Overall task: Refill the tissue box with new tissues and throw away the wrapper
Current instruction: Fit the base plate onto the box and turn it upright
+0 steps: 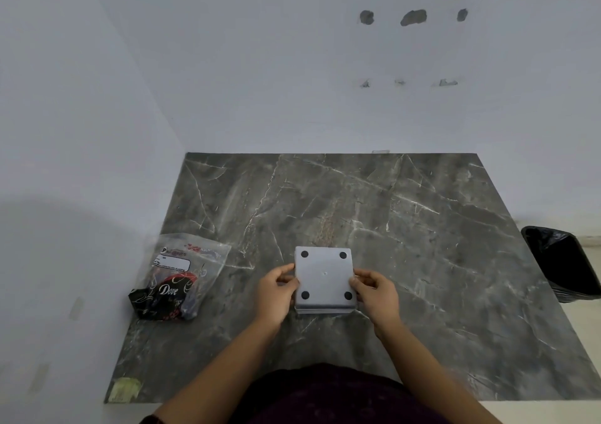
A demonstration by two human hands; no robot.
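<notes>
A square grey tissue box [324,277] lies upside down on the dark marble table [406,244], its base with four black round feet facing up. My left hand [279,288] grips the box's left edge and my right hand [374,292] grips its right edge. To the left lies a clear plastic wrapper [182,274] holding a black and red tissue pack printed "Dove". The wrapper is apart from both hands.
A bin lined with a black bag [566,261] stands on the floor past the table's right edge. White walls close in the table at the back and left. A patch of yellowish tape [125,388] sits at the front left corner.
</notes>
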